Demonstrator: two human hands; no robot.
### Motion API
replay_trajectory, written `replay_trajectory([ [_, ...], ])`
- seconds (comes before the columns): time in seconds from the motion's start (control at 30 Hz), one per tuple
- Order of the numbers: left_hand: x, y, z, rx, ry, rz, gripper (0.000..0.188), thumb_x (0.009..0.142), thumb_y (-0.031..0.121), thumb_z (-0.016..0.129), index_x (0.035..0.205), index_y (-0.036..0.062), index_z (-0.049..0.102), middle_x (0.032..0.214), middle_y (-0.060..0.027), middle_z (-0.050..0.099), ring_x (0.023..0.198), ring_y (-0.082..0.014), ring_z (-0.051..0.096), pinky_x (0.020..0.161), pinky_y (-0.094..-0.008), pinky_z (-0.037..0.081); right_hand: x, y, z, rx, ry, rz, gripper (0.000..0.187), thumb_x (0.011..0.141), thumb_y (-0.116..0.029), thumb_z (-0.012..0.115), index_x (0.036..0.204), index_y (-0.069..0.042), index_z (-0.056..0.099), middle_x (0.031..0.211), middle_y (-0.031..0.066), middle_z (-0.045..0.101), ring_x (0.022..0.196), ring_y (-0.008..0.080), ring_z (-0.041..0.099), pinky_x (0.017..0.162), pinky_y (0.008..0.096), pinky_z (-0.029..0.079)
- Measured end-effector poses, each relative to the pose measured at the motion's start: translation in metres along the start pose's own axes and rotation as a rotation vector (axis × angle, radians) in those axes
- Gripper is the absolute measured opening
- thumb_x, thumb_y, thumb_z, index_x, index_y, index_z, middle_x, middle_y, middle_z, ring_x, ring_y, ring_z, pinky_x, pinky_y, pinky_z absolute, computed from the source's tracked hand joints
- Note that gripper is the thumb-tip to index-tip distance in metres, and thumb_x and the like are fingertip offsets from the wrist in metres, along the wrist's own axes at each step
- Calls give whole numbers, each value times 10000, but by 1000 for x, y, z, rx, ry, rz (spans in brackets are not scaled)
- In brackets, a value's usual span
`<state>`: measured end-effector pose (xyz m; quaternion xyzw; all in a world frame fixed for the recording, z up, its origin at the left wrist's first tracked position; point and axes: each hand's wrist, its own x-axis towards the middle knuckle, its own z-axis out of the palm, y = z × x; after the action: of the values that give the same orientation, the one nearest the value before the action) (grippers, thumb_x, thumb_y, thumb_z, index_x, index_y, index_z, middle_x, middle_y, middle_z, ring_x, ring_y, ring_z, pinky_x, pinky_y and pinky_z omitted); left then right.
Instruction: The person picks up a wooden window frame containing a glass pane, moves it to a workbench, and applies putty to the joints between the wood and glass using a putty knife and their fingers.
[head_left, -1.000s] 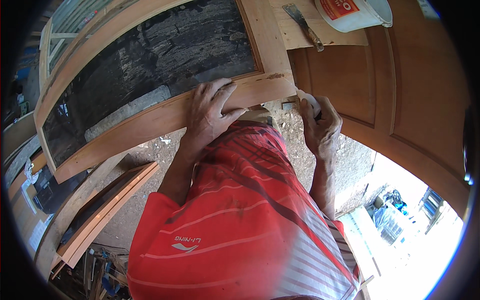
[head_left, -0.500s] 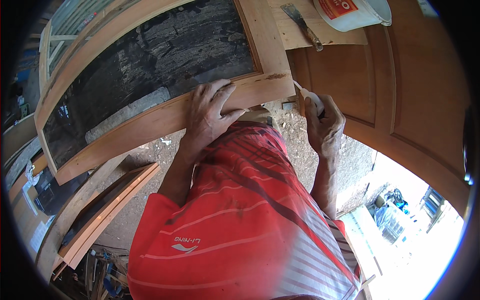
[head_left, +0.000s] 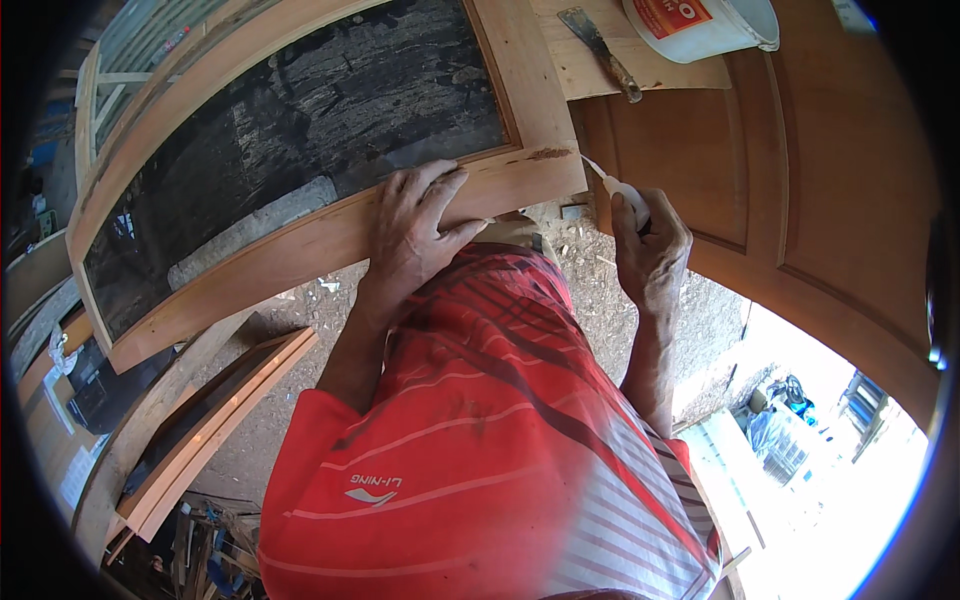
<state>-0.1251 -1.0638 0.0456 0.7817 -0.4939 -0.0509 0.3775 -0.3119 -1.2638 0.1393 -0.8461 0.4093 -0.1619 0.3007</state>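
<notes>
A wooden frame (head_left: 530,70) with a dark, scuffed panel (head_left: 330,100) set in it lies before me. My left hand (head_left: 418,220) rests on its near rail, fingers spread over the wood and the panel's edge. Beyond the frame's right end, my right hand (head_left: 652,245) is wrapped round a small white squeeze bottle (head_left: 628,203) with a long thin nozzle. The nozzle tip is at the frame's right end edge, close to a rough brown patch (head_left: 549,154) on the corner. Part of the bottle is hidden by my fingers.
A scraper (head_left: 602,55) and a white bucket (head_left: 700,30) with a red label sit on a light board behind the frame's right end. A large brown panelled door (head_left: 850,190) stands at right. Long wooden pieces (head_left: 215,430) lie at lower left.
The wooden frame appears slightly further left in view. The bottle's nozzle sits a little lower against the end edge. My left hand keeps its place on the rail.
</notes>
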Motion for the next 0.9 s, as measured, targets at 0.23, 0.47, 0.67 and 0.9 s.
replay_trajectory([
  [0.23, 0, 0, 1, 0, 8, 6, 643, 678, 191, 931, 1258, 36, 699, 1307, -95, 655, 1126, -327, 613, 993, -454, 494, 0, 3, 2, -8, 22, -2, 134, 964, -137, 721, 931, -12, 685, 744, 133, 621, 627, 254, 602, 615, 380, 481],
  [0.47, -1, -1, 1, 5, 3, -4, 635, 689, 193, 923, 1262, 42, 694, 1309, -92, 656, 1144, -332, 612, 1004, -467, 486, 0, 7, 3, -12, 41, -32, 146, 965, -145, 722, 922, -10, 683, 734, 132, 616, 614, 250, 590, 604, 380, 475],
  [0.67, -2, -1, 2, 3, 6, -6, 638, 688, 198, 922, 1263, 46, 690, 1313, -93, 655, 1148, -333, 615, 1006, -470, 485, 1, 7, 4, -27, 39, -17, 161, 967, -152, 720, 911, -7, 678, 733, 140, 615, 616, 260, 591, 606, 383, 474],
  [0.9, -2, -1, 2, 4, 9, -6, 642, 684, 201, 923, 1262, 48, 690, 1321, -94, 653, 1147, -336, 616, 1005, -474, 484, 1, 2, 3, -24, 19, 7, 156, 963, -142, 724, 910, -3, 676, 741, 145, 621, 623, 265, 599, 615, 381, 482],
])
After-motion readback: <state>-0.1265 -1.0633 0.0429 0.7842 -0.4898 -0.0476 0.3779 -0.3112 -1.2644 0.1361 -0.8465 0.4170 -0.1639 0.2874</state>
